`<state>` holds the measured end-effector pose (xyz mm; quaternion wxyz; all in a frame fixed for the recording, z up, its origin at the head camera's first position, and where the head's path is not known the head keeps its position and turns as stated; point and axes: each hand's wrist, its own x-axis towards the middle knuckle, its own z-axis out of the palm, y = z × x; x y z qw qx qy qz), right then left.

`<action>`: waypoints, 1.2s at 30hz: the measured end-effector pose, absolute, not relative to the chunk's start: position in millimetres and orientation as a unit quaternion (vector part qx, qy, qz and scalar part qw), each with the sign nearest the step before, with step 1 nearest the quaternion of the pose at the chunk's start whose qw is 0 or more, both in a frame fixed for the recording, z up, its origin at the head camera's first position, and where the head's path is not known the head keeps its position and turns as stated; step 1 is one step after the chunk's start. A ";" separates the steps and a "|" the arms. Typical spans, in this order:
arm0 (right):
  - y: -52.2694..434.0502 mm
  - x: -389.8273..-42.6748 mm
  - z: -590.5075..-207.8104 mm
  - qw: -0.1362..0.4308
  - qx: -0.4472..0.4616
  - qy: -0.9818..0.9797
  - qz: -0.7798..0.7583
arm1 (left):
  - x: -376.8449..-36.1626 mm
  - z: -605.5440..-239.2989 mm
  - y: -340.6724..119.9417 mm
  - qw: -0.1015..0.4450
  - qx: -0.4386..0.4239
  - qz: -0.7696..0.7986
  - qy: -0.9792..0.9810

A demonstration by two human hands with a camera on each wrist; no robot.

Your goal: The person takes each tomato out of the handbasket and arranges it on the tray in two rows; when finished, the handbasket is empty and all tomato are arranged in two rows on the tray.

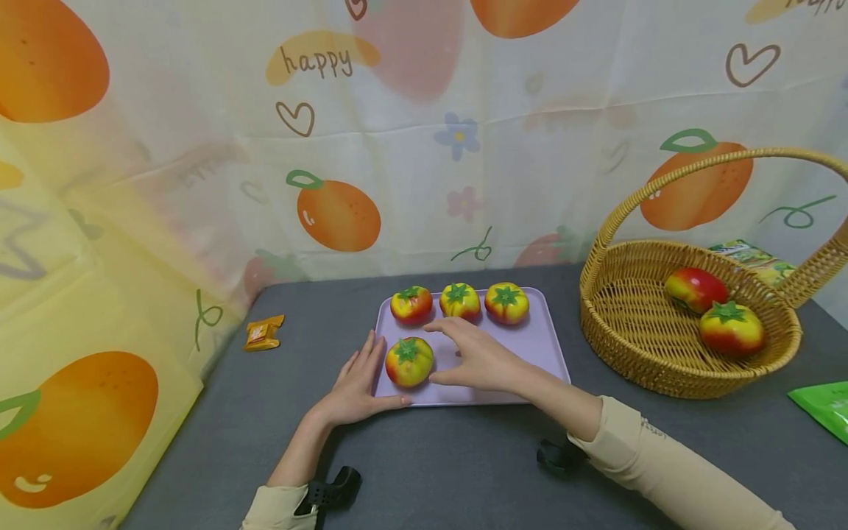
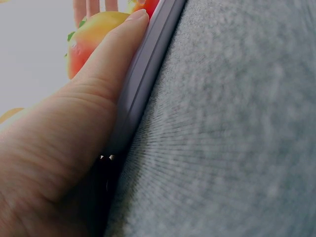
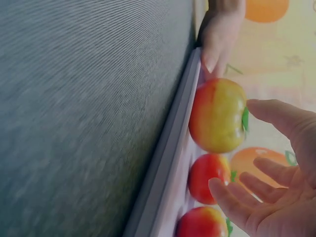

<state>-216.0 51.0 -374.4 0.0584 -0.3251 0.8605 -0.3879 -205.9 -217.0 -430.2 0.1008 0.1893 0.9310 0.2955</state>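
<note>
Hugging a corner of the tray (image 1: 539, 346)

The tray lay flat on the grey tabletop (image 1: 464, 456). The left hand (image 1: 354, 390) sat at its near left corner, fingers straight along the side and thumb along the front rim. They were uncurled and pinched nothing; placed on two sides at once, they seemed meant to keep the tray from sliding.

The front fruit (image 1: 409, 362) stood on the tray just inside that corner, green leaf upward. At its right side hovered the right hand (image 1: 480, 357), fingers parted and loosely bent, closed round nothing. Whether the thumb touched the fruit could not be told; the right wrist view showed one tip just beside the leaf. The gap between thumb and fingers seemed to suit a round shape like this one.

Three fruits (image 1: 460, 302) lined the far edge, an order that probably left the near part of the tray roomier. To the right stood the basket (image 1: 629, 361), holding two more fruits (image 1: 731, 329), its tall handle upright. A wrapped sweet (image 1: 263, 333) and a green packet (image 1: 824, 408) lay apart from the tray, out of the hands' way.
</note>
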 end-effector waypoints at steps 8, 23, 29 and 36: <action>81.5 -213.2 -373.5 0.069 -0.284 0.857 -0.424 | -206.1 -430.3 -215.7 0.102 0.188 0.297 0.931; 137.4 -202.3 -373.4 0.024 -0.260 0.868 -0.423 | -203.9 -429.8 -215.4 0.101 0.183 0.306 0.929; 156.1 -196.2 -374.8 0.014 -0.244 0.876 -0.416 | -204.2 -430.6 -215.6 0.099 0.187 0.305 0.929; 173.9 -187.7 -370.2 -0.003 -0.234 0.887 -0.397 | -204.4 -429.2 -214.6 0.099 0.186 0.303 0.929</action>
